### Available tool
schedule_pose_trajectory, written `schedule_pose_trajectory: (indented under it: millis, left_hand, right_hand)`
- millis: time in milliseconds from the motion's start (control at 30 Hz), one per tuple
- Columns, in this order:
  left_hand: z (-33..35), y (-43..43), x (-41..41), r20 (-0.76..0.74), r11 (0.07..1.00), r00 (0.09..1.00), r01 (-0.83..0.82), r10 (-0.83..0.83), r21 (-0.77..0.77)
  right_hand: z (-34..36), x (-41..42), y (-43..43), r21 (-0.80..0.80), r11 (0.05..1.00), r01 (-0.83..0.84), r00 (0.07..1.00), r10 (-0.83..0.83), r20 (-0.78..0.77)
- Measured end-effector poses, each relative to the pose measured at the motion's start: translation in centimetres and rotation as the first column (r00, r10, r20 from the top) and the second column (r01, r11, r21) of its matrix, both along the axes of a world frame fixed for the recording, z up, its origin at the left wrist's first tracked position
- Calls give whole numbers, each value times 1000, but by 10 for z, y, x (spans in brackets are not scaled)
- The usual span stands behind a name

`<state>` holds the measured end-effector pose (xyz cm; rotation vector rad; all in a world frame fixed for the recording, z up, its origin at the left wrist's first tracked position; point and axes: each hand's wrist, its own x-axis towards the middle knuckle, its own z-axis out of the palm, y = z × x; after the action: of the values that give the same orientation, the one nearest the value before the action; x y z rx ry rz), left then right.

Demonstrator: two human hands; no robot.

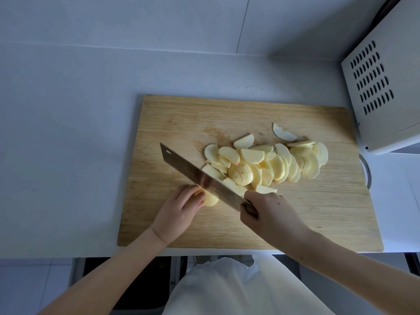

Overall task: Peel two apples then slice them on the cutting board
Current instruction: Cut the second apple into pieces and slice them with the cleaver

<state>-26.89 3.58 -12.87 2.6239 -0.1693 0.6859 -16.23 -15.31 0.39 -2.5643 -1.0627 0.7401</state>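
On the cutting board (295,219), our left hand (179,212) pinches the last apple piece (210,200) while our right hand (270,212) grips the knife (200,178); fingertips sit beside the blade, so a slip risks a cut.

Your light tan wooden cutting board (318,212) is streaked with fine straight grain and bears one darker brownish patch (213,133). The thin peeled apple slices (268,164) are pale creamy yellow — one carries a small pink-red speck — and the peeled apple chunk (211,200) is the same yellow. The broad steel cleaver (181,165) is dull silver-grey. The smooth surface (68,133) reads pale bluish white; the boxy white appliance (391,110) shows rows of dark slanted slots.
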Motion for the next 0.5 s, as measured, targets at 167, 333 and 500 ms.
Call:
schedule_pose_trajectory:
  millis: [167,333,500]
  left_hand:
    - [1,-1,1,9,1000,1000,-14,14,10]
    - [-1,-3,-1,-34,993,996,-82,80,-85]
    - [-3,-8,-7,-127,934,970,-236,208,-268]
  right_hand:
    - [-1,2,2,-20,999,-27,1000,27,7]
    - [-2,7,10,-66,997,-44,999,43,-17]
    - [-25,3,21,-77,996,-47,998,44,-43]
